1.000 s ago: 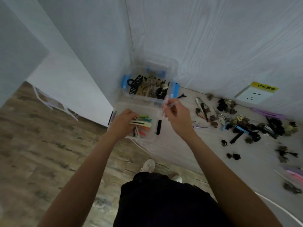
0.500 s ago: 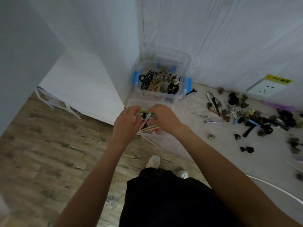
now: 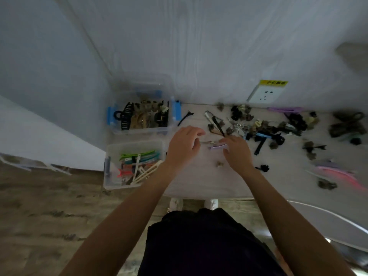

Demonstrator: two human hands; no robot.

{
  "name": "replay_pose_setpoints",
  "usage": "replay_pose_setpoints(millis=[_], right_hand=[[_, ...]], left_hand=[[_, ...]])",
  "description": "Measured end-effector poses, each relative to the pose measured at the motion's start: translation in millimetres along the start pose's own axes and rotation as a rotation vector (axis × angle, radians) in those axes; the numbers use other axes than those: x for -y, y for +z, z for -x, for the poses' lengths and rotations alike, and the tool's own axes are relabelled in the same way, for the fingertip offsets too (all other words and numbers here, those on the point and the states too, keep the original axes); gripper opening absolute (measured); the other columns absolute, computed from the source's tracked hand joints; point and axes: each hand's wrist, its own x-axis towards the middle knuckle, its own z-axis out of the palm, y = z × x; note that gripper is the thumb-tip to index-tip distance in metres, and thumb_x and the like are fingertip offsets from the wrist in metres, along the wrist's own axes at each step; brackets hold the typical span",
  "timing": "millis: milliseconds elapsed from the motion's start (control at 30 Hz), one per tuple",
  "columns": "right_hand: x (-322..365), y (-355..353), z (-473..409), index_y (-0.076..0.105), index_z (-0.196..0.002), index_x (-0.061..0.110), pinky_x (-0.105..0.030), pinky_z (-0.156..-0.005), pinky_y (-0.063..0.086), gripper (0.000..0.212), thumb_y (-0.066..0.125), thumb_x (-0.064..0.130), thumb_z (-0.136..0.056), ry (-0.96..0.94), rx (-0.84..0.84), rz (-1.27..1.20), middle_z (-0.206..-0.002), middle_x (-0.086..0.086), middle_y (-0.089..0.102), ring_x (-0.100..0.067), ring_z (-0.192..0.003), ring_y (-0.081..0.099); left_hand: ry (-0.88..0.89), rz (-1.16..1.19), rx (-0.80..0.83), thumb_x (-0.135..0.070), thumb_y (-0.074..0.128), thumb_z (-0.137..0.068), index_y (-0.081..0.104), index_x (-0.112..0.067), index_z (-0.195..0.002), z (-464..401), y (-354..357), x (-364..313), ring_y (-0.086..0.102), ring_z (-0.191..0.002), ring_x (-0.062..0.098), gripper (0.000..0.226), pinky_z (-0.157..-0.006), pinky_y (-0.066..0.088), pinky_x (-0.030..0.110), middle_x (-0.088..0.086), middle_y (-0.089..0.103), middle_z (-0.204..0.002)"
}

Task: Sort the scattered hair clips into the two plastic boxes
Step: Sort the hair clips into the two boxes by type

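Note:
My left hand hovers over the white table with its fingers loosely curled and its fingertips beside a thin silver clip; I see nothing in its grip. Just right of it, my right hand pinches one end of a lilac flat clip. The near clear box on the left holds several coloured flat clips. Behind it, the box with blue latches holds dark and brown claw clips. Many clips lie scattered across the table to the right.
A small brown clip and a black one lie near my right wrist. Pink and lilac clips lie at the far right. A wall socket sits on the back wall. The table's front edge runs just above my shoes.
Both hands have left the near box and moved right onto the table. The clips they held over the box now lie in it. My right hand has taken hold of a lilac clip.

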Motion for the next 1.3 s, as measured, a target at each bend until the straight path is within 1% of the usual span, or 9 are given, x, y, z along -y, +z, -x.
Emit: replay_pose_setpoints(millis=[167, 333, 567, 700, 800, 900, 967, 1067, 1300], right_hand=[[-15.2, -0.2, -11.8, 0.068, -0.079, 0.007, -0.042, -0.070, 0.048, 0.006, 0.068, 0.006, -0.073, -0.127, 0.114, 0.066, -0.078, -0.016, 0.066, -0.037, -0.083, 0.059], [-11.9, -10.5, -10.5, 0.062, -0.078, 0.008, -0.029, -0.078, 0.037, 0.007, 0.056, 0.010, -0.078, -0.271, 0.112, -0.033, -0.081, -0.012, 0.063, -0.032, -0.081, 0.057], [9.6, 14.2, -41.6, 0.067, -0.071, 0.010, -0.032, -0.073, 0.055, 0.035, 0.039, 0.029, -0.078, -0.455, 0.257, 0.068, -0.082, -0.008, 0.068, -0.027, -0.076, 0.064], [-1.5, 7.7, -43.7, 0.063, -0.066, 0.017, -0.027, -0.075, 0.053, 0.009, 0.060, 0.019, -0.074, -0.431, 0.163, 0.100, -0.069, 0.000, 0.065, -0.019, -0.075, 0.066], [-20.2, 6.4, -37.9, 0.058, -0.073, 0.014, -0.024, -0.059, 0.048, 0.005, 0.059, 0.009, -0.073, -0.354, 0.124, 0.046, -0.069, -0.004, 0.064, -0.025, -0.069, 0.065], [-36.5, 3.7, -28.7, 0.064, -0.091, 0.008, -0.030, -0.060, 0.050, 0.016, 0.052, 0.004, -0.081, -0.211, 0.087, -0.028, -0.087, -0.013, 0.066, -0.031, -0.075, 0.063], [-39.5, -6.8, -29.4, 0.062, -0.109, 0.004, -0.036, -0.068, 0.051, 0.024, 0.051, 0.001, -0.088, -0.096, 0.051, -0.062, -0.106, -0.018, 0.061, -0.034, -0.088, 0.060], [-35.5, -18.2, -44.6, 0.053, -0.117, 0.004, -0.033, -0.062, 0.040, 0.025, 0.041, 0.008, -0.096, -0.027, 0.063, 0.001, -0.118, -0.016, 0.049, -0.032, -0.083, 0.057], [-15.3, -21.0, -76.8, 0.049, -0.108, 0.001, -0.033, -0.066, 0.037, 0.024, 0.035, 0.017, -0.098, 0.061, 0.105, 0.033, -0.108, -0.017, 0.055, -0.033, -0.092, 0.056]], left_hand=[[-0.331, -0.090, 0.194, -0.010, 0.053, -0.084, 0.041, -0.018, -0.133, -47.6, 45.7, 14.6, 0.034, -0.131, 0.027, 0.051, -0.106, 0.032, 0.035, 0.010, 0.039, -0.141], [-0.534, -0.293, 0.283, -0.015, 0.054, -0.085, 0.032, -0.016, -0.139, -69.4, 62.2, 32.2, 0.023, -0.135, 0.033, 0.059, -0.110, 0.028, 0.042, 0.013, 0.024, -0.149], [-0.332, -0.279, 0.251, -0.004, 0.049, -0.085, 0.056, -0.009, -0.118, -63.6, 74.3, 40.0, 0.047, -0.110, 0.028, 0.034, -0.088, 0.041, 0.034, 0.011, 0.053, -0.123], [-0.330, -0.220, 0.240, -0.008, 0.052, -0.087, 0.058, -0.009, -0.100, -72.7, 76.6, 43.2, 0.055, -0.093, 0.026, 0.014, -0.074, 0.042, 0.033, 0.012, 0.061, -0.101], [-0.201, -0.143, 0.183, -0.007, 0.057, -0.086, 0.057, -0.007, -0.100, -78.1, 79.2, 42.7, 0.057, -0.086, 0.027, 0.015, -0.071, 0.049, 0.040, 0.014, 0.063, -0.095], [-0.047, -0.115, 0.211, -0.001, 0.058, -0.083, 0.061, -0.004, -0.106, -88.8, 83.6, 42.0, 0.058, -0.088, 0.030, 0.023, -0.074, 0.048, 0.035, 0.016, 0.064, -0.102], [-0.042, -0.110, 0.258, -0.001, 0.059, -0.082, 0.063, -0.003, -0.107, -97.2, 85.1, 44.2, 0.056, -0.096, 0.031, 0.025, -0.080, 0.045, 0.033, 0.015, 0.063, -0.112], [-0.069, -0.143, 0.306, -0.006, 0.061, -0.083, 0.064, -0.005, -0.107, -102.6, 85.6, 49.5, 0.050, -0.103, 0.030, 0.024, -0.085, 0.046, 0.037, 0.012, 0.062, -0.117], [-0.077, -0.337, 0.263, -0.020, 0.061, -0.085, 0.064, -0.010, -0.107, -84.6, 75.5, 58.2, 0.053, -0.099, 0.028, 0.024, -0.075, 0.044, 0.036, 0.011, 0.065, -0.099]])
